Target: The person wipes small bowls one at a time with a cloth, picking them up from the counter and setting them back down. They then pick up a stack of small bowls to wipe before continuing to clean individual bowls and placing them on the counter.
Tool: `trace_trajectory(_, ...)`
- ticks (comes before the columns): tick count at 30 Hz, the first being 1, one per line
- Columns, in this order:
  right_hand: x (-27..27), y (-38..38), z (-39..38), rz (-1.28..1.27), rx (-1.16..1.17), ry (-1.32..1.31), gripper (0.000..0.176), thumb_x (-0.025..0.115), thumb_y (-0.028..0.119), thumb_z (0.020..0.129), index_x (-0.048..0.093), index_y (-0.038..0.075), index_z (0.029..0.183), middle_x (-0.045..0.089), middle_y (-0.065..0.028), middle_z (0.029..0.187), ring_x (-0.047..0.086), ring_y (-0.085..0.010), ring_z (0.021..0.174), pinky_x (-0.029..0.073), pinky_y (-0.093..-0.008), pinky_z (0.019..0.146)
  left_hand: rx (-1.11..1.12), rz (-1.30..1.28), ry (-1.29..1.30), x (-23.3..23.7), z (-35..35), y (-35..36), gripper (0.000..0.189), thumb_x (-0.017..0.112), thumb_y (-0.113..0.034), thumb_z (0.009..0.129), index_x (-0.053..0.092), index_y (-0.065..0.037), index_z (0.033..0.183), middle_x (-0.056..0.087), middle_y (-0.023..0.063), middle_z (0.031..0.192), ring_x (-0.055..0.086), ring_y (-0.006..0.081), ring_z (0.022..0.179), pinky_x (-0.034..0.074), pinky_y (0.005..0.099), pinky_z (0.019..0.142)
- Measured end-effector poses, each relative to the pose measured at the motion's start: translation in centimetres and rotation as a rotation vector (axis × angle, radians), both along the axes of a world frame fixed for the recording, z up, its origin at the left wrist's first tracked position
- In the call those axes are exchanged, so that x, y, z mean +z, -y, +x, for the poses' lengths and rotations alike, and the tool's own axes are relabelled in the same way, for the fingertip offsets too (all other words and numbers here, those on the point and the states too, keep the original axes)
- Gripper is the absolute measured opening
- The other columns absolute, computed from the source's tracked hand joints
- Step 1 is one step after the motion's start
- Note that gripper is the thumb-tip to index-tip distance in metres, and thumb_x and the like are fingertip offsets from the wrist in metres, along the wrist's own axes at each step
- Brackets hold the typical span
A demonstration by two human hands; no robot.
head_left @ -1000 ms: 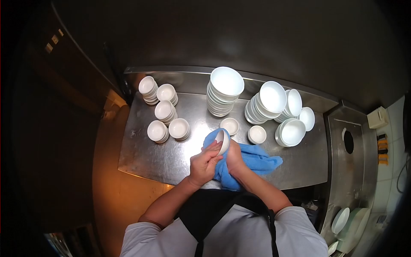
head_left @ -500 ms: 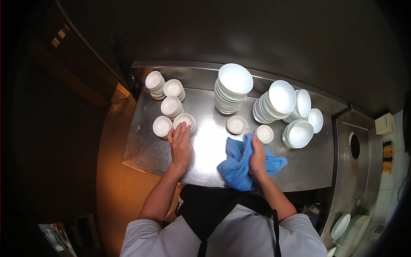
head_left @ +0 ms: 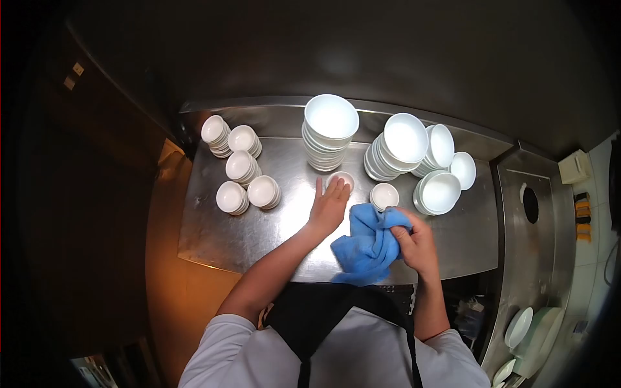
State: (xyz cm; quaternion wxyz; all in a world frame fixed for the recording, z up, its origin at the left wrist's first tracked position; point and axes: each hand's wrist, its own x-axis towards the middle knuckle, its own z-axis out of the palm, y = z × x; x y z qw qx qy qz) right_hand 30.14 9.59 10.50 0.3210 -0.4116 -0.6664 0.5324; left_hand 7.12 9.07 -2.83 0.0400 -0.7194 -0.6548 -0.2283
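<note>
My left hand reaches over a small white bowl near the middle of the steel counter. Its fingers lie stretched across the bowl's near side, the thumb apart at the left rim. In my right hand is a bunched blue cloth, pinched between thumb and fingers and hanging toward the counter's front edge. Just beyond the cloth sits another small white bowl. Several stacks of small bowls stand at the left of the counter.
A tall stack of larger white bowls rises behind my left hand. More bowl stacks stand at the back right. The steel counter has a raised back edge. Off to the right is a lower steel surface with a round hole and dishes.
My left hand has moved right, from the small bowl stacks to the single small bowl. My right hand has shifted right and turned, still gripping the blue cloth. The view has shifted slightly.
</note>
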Motion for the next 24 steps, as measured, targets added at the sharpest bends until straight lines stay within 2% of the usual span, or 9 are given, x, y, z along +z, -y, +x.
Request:
trace_trajectory(1, 0.3, 0.2, -0.1, 0.02, 0.011, 0.045, 0.03, 0.065, 0.008, 0.093, 0.059, -0.002, 0.12, 0.068, -0.0063, 0.106, 0.062, -0.0137, 0.101, 0.048, -0.0283, 0.088, 0.0, -0.032, 0.057, -0.1, 0.0, -0.1, 0.032, 0.055, -0.015, 0.095, 0.061, 0.0, 0.122, 0.062, 0.02, 0.127, 0.053, 0.0357, 0.126, 0.025, 0.0559, 0.115)
trace_trajectory(3, -0.9, 0.4, -0.1, 0.001, -0.041, -0.035, 0.024, 0.068, 0.009, 0.091, 0.06, 0.0, 0.113, 0.068, -0.0074, 0.1, 0.062, -0.0127, 0.094, 0.049, -0.0279, 0.083, -0.007, -0.11, 0.162, 0.0, -0.7, 0.4, 0.033, 0.055, -0.016, 0.095, 0.06, 0.0, 0.123, 0.061, 0.0203, 0.127, 0.052, 0.0349, 0.127, 0.026, 0.0588, 0.113)
trace_trajectory(7, -4.2, 0.4, -1.3, -0.086, -0.047, -0.092, 0.021, 0.07, 0.008, 0.089, 0.06, 0.001, 0.106, 0.067, -0.0063, 0.093, 0.06, -0.0115, 0.087, 0.049, -0.0276, 0.078, 0.059, -0.145, 0.462, 0.4, -2.2, 1.2, 0.031, 0.055, -0.013, 0.093, 0.063, 0.002, 0.12, 0.061, 0.0215, 0.127, 0.053, 0.0377, 0.125, 0.03, 0.0557, 0.113)
trace_trajectory(11, -4.4, 0.4, -3.1, -0.062, 0.009, -0.052, 0.019, 0.069, 0.008, 0.089, 0.061, 0.001, 0.104, 0.066, -0.0043, 0.092, 0.059, -0.0106, 0.086, 0.049, -0.0272, 0.077, 0.006, -0.11, 0.32, 0.5, -2.8, 2.0, 0.031, 0.055, -0.012, 0.092, 0.065, 0.001, 0.118, 0.063, 0.0243, 0.124, 0.054, 0.0406, 0.124, 0.033, 0.0546, 0.112)
trace_trajectory(14, -4.3, 0.2, -4.1, -0.11, 0.03, -0.08, 0.018, 0.069, 0.009, 0.09, 0.061, 0.001, 0.103, 0.066, -0.0051, 0.092, 0.059, -0.0102, 0.086, 0.049, -0.0273, 0.076, 0.051, -0.179, 0.53, 1.4, -2.8, 2.4, 0.031, 0.054, -0.013, 0.092, 0.066, 0.0, 0.118, 0.062, 0.0243, 0.125, 0.053, 0.0389, 0.126, 0.031, 0.0542, 0.113)
trace_trajectory(17, -4.5, 0.3, -4.8, -0.165, -0.006, -0.169, 0.018, 0.068, 0.01, 0.09, 0.061, 0.001, 0.103, 0.066, -0.0056, 0.09, 0.059, -0.0107, 0.085, 0.049, -0.0274, 0.076, 0.01, -0.207, 0.517, 1.2, -3.4, 2.4, 0.032, 0.053, -0.013, 0.091, 0.066, -0.001, 0.118, 0.062, 0.0241, 0.125, 0.053, 0.0369, 0.127, 0.03, 0.054, 0.114)
trace_trajectory(20, -4.6, 0.4, -5.1, -0.061, -0.023, -0.067, 0.018, 0.068, 0.009, 0.09, 0.06, 0.0, 0.104, 0.066, -0.0048, 0.091, 0.059, -0.011, 0.084, 0.049, -0.0272, 0.076, 0.004, -0.208, 0.536, 2.1, -3.6, 2.5, 0.033, 0.053, -0.014, 0.091, 0.066, 0.0, 0.118, 0.062, 0.0246, 0.124, 0.054, 0.0378, 0.126, 0.028, 0.0543, 0.115)
trace_trajectory(23, -5.2, 0.1, -5.1, -0.037, -0.081, -0.092, 0.018, 0.066, 0.009, 0.091, 0.06, -0.001, 0.105, 0.066, -0.0057, 0.093, 0.059, -0.0113, 0.088, 0.049, -0.027, 0.079, 0.056, -0.079, 0.647, 2.5, -3.5, 2.9, 0.032, 0.054, -0.015, 0.093, 0.066, 0.0, 0.12, 0.066, 0.024, 0.117, 0.063, 0.0321, 0.115, 0.033, 0.0492, 0.114)
trace_trajectory(24, -5.7, 0.1, -5.2, -0.002, -0.143, -0.103, 0.018, 0.066, 0.009, 0.092, 0.059, 0.0, 0.105, 0.065, -0.0048, 0.094, 0.058, -0.0106, 0.088, 0.048, -0.0267, 0.079, 0.119, -0.127, 0.789, 3.6, -3.2, 3.2, 0.032, 0.054, -0.015, 0.095, 0.065, 0.0, 0.12, 0.068, 0.0216, 0.114, 0.064, 0.0278, 0.111, 0.036, 0.0455, 0.112)
